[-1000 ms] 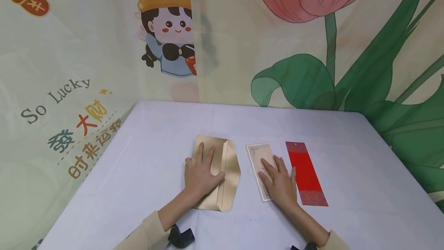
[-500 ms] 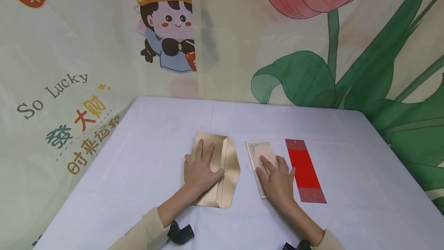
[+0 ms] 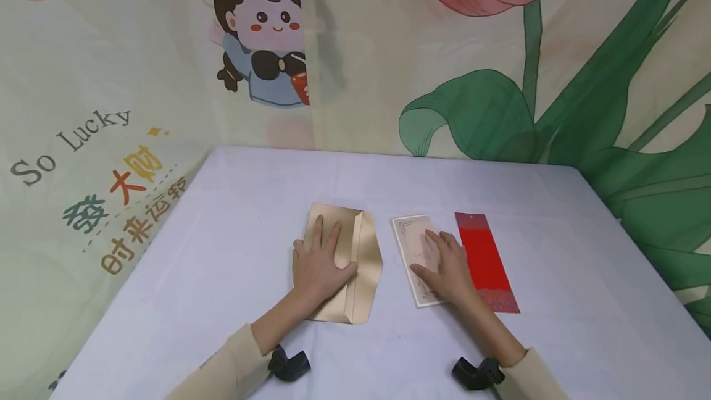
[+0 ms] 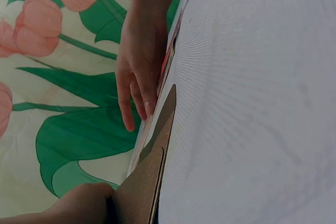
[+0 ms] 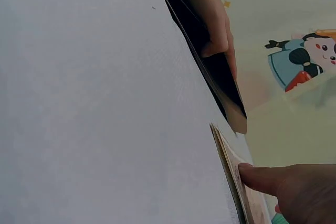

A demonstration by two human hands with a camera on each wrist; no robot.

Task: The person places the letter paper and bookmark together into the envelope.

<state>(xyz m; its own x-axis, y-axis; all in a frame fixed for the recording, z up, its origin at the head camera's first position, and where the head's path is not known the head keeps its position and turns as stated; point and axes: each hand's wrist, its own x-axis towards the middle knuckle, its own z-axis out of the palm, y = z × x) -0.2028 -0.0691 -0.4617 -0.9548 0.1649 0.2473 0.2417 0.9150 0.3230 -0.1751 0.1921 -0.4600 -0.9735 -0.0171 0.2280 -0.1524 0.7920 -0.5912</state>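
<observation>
A gold envelope (image 3: 366,264) lies with its pointed flap folded out to the right. On it rests my left hand (image 3: 319,267), fingers spread and fairly straight. To the right is a cream card (image 3: 411,239) with scrollwork printed at its corners; the right wrist view shows layers along the edge of the card (image 5: 226,153). My right hand (image 3: 452,267) is over the card's right side, thumb touching its face and fingers loosely bent toward its right edge. Part of the card is hidden under that hand. A red strip (image 3: 486,252) with patterned ends lies just beyond, partly covered by the hand.
Everything lies on a table with a white cloth (image 3: 266,202). Printed curtains (image 3: 361,79) hang behind and to the left. A black wrist camera mount (image 3: 290,366) sits at the left cuff, and another mount (image 3: 479,374) at the right.
My right hand has shifted slightly up and right over the card, its fingers drawn closer together, uncovering more of the card. The left hand stays on the envelope. The head view has tilted a little.
</observation>
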